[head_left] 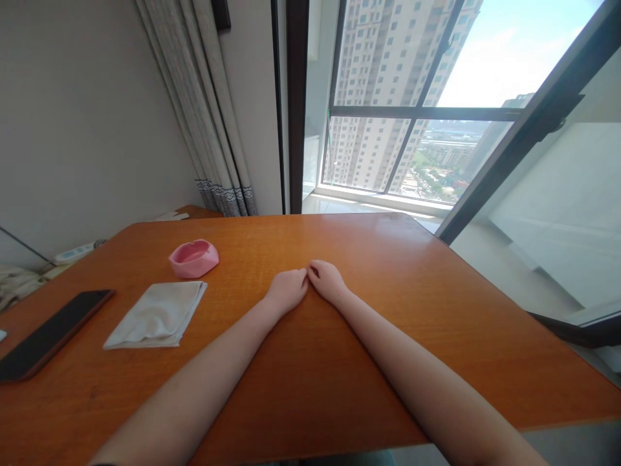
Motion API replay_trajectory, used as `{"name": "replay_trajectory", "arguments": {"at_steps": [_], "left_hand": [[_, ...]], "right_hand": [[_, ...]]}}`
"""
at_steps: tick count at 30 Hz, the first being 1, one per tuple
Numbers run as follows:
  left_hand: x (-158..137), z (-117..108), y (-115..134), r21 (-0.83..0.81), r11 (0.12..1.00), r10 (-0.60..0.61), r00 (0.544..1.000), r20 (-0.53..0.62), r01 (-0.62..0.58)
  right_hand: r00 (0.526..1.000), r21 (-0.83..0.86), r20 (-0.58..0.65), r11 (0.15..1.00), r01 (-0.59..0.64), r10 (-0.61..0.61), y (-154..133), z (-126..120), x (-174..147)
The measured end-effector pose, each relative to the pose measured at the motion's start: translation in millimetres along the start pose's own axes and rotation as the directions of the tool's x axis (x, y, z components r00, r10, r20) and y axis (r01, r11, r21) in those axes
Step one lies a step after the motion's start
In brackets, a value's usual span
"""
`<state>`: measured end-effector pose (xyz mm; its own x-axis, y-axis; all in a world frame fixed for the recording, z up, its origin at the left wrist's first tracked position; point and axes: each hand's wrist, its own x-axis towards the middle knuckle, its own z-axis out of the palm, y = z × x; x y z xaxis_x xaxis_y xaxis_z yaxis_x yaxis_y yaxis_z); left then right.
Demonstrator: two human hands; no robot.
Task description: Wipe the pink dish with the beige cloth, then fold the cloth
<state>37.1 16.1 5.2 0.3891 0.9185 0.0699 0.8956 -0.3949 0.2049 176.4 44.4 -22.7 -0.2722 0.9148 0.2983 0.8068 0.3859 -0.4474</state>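
My left hand [288, 288] rests on the orange-brown wooden table [310, 382] with its fingers curled in. Against it, knuckle to knuckle, lies my right hand [326, 281], also closed in a loose fist. Nothing shows in either hand. To the left of my hands, a folded white cloth [158, 315] lies flat. Just beyond the cloth stands a pink angular ashtray [194, 260] with a notched rim. Farther left is a long, flat black object with a brown edge [55, 333].
A grey curtain [208, 110] hangs behind the table's far left edge. Past the far edge are a dark door frame [295, 110] and a large window [373, 149]. A white remote-like object [75, 253] lies beyond the left edge.
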Motion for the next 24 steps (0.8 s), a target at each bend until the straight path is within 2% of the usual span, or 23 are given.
{"name": "replay_trajectory", "arguments": {"at_steps": [2,6,24], "left_hand": [[0.9,3.0,-6.3,-0.056,0.998,0.036,0.998,-0.051,-0.039],[2.7,6.0,-10.2,-0.094,0.996,0.001,0.996,-0.085,-0.009],[2.4,9.4,-10.7,-0.125,0.991,0.033,0.993,-0.111,-0.047]], "right_hand": [[0.999,-0.002,0.031,0.999,0.036,-0.036,-2.2,-0.2,-0.2],[0.999,-0.032,0.044,0.999,0.021,-0.02,-4.2,-1.0,-0.2],[0.998,-0.036,0.051,0.998,0.05,-0.048,-3.4,-1.9,-1.4]]}}
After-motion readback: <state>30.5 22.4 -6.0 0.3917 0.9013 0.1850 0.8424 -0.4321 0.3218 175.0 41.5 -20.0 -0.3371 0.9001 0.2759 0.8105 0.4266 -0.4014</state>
